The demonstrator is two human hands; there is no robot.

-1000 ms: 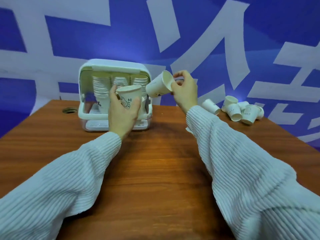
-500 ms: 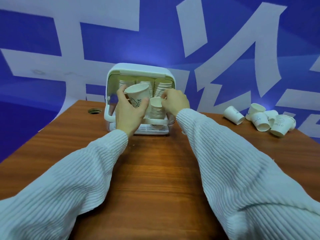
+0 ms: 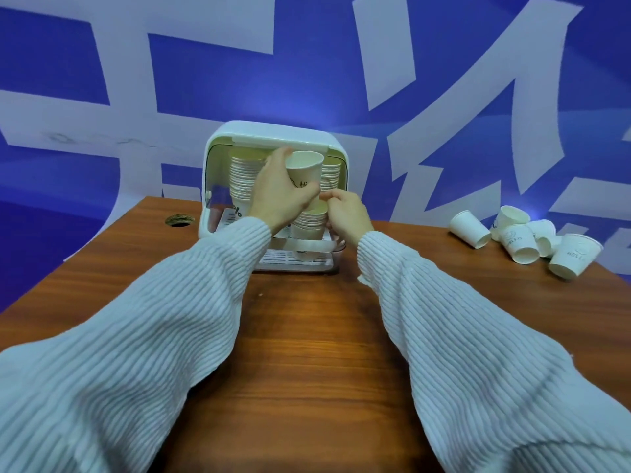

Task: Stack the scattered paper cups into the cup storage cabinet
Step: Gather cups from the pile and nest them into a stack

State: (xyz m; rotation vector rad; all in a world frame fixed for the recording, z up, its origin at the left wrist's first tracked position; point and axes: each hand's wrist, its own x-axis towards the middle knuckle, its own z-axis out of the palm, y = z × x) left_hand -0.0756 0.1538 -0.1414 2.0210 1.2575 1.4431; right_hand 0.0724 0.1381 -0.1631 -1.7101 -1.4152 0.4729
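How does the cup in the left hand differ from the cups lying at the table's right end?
The held cup is upright, mouth up, gripped by the left hand in front of the cabinet. The loose cups lie tipped in a scattered cluster on the table, untouched. Both are white paper cups with dark lettering.

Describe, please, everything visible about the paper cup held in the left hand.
The paper cup is white, with a rolled rim and dark print starting "Hi" on its side. It stands upright, mouth up, looking empty, in front of the open cup storage cabinet, above a short stack of cups. The left hand grips its lower part; the right hand is close beside its base, contact unclear.
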